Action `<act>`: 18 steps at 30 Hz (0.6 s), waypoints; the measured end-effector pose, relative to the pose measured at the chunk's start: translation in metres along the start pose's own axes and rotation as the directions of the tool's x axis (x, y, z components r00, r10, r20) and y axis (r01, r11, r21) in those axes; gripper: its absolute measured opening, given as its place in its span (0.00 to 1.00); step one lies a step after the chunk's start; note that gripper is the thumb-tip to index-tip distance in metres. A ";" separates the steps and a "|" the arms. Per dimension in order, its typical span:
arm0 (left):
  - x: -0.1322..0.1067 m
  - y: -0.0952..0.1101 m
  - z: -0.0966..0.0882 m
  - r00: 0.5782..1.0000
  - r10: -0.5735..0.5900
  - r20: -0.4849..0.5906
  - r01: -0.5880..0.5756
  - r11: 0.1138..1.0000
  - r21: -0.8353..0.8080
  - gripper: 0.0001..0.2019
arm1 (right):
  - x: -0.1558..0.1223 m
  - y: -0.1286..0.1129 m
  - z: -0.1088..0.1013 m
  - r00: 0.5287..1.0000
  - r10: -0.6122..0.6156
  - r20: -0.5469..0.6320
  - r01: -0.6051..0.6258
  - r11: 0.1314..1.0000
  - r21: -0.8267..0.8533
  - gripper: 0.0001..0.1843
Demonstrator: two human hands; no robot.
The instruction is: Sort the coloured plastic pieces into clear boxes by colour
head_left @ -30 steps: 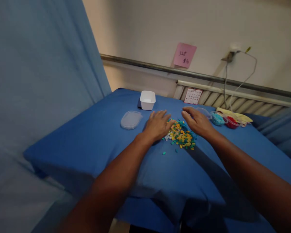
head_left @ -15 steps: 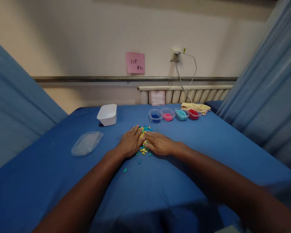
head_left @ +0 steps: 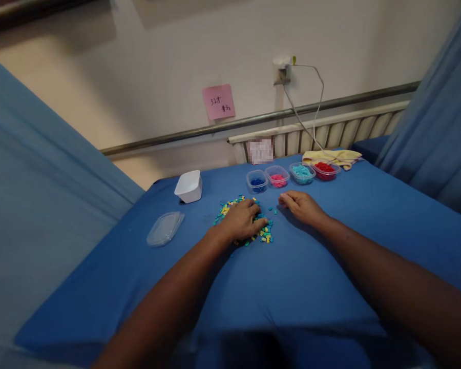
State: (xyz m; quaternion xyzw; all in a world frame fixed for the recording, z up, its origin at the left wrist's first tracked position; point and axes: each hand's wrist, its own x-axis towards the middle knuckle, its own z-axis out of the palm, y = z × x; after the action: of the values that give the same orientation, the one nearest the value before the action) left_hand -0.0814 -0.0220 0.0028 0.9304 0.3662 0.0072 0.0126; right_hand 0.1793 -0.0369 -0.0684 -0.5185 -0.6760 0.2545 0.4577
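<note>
A pile of small yellow, green and teal pieces [head_left: 230, 207] lies on the blue cloth-covered table [head_left: 284, 266]. My left hand [head_left: 241, 221] rests palm down on top of the pile, fingers spread flat. My right hand [head_left: 300, 206] lies just right of the pile, fingers curled inward with the tips together near a few loose teal pieces [head_left: 272, 209]; whether they hold one is too small to tell. Behind the hands stand small clear tubs in a row: blue [head_left: 257, 181], pink [head_left: 277, 177], teal [head_left: 302, 172] and red [head_left: 325, 169].
A white rectangular tub [head_left: 189, 186] stands at the back left, and a clear plastic lid [head_left: 165, 228] lies left of the pile. A yellow cloth [head_left: 332, 156] lies behind the tubs. Blue curtains hang on both sides. A cable runs from a wall socket [head_left: 281, 74].
My hands were together on the pile; the right hand has drawn away to the right and curled. The pile is spread wider to the left. The camera view has tilted.
</note>
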 end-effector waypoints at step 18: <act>-0.145 -0.002 0.020 0.874 -0.484 -0.033 0.468 0.860 -0.205 0.45 | -0.003 -0.041 0.060 0.950 0.179 0.257 -0.312 0.594 0.742 0.26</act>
State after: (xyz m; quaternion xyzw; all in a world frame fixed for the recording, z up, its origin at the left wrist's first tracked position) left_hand -0.1888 -0.1196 -0.0175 0.8043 0.5825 0.0778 0.0876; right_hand 0.1070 -0.0457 -0.0629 -0.3383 -0.4559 0.6199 0.5418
